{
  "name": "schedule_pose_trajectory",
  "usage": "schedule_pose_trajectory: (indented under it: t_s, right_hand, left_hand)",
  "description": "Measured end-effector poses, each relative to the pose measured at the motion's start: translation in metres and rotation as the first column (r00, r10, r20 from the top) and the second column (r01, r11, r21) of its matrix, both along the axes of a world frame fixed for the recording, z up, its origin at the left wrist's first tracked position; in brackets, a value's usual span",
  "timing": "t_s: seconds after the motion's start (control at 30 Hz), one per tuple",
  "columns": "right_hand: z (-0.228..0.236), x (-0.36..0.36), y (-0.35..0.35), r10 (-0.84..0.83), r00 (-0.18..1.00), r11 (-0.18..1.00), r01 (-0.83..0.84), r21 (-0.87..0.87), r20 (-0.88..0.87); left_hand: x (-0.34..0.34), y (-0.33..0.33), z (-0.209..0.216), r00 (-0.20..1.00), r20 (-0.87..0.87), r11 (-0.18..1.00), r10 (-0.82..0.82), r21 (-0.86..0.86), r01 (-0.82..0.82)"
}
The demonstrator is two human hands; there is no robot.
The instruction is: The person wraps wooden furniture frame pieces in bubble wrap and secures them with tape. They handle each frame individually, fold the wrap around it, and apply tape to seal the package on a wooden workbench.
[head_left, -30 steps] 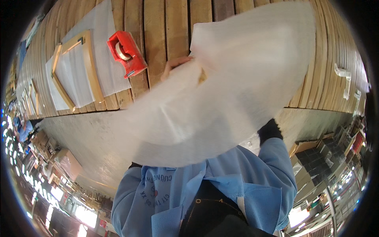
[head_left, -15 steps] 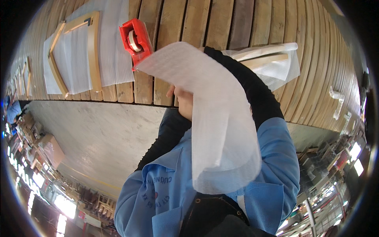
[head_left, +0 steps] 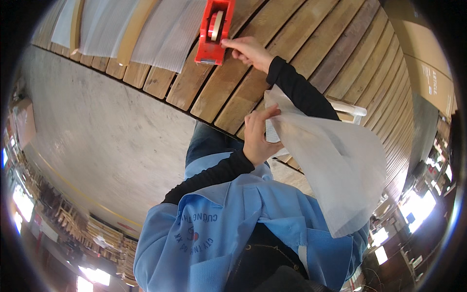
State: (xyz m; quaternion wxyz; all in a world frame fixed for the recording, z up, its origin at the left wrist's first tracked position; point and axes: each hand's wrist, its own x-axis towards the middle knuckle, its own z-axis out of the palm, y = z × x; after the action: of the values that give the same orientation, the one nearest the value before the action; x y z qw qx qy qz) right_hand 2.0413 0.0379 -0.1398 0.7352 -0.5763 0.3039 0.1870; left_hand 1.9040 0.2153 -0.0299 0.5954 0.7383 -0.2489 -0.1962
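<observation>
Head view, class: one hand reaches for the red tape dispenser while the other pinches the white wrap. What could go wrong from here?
1. The white foam wrap hangs loose from only the left hand, so it may unfold or slip.
2. The right hand touches just the red tape dispenser edge; a one-handed grab could fumble it on the slatted table.

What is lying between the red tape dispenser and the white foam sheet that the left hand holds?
In the head view, only bare wooden slats and the right hand's black sleeve lie between the tape dispenser and foam sheet.

1. Slatted wooden bench (head_left: 311, 58): I see bare planks right of the red tape dispenser (head_left: 212, 31); a hand passes freely there.
2. Left of the dispenser, white foam sheets (head_left: 160, 34) and wooden frame pieces (head_left: 134, 24) block the surface.
3. A white wrapped bundle (head_left: 335, 165) crowds the near bench edge.
</observation>
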Motion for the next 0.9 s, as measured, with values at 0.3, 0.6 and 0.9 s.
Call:
schedule_pose_trajectory:
  t_s: [0.3, 0.6, 0.9]
  right_hand:
    - [0.040, -0.001, 0.055, -0.250, 0.968, 0.959, 0.252, 0.131, -0.032]
    - [0.010, -0.040, 0.104, -0.135, 0.980, 0.987, 0.121, -0.102, -0.146]
    - [-0.004, -0.043, 0.033, 0.447, 0.893, 0.884, -0.432, -0.178, 0.051]
  left_hand:
    - [-0.024, 0.019, -0.020, 1.000, 0.008, 0.993, 0.021, -0.116, -0.020]
    - [-0.038, 0.025, -0.028, 0.997, 0.038, 0.988, 0.065, -0.146, -0.059]
    - [-0.049, 0.022, -0.029, 0.989, 0.036, 0.978, 0.142, -0.162, -0.135]
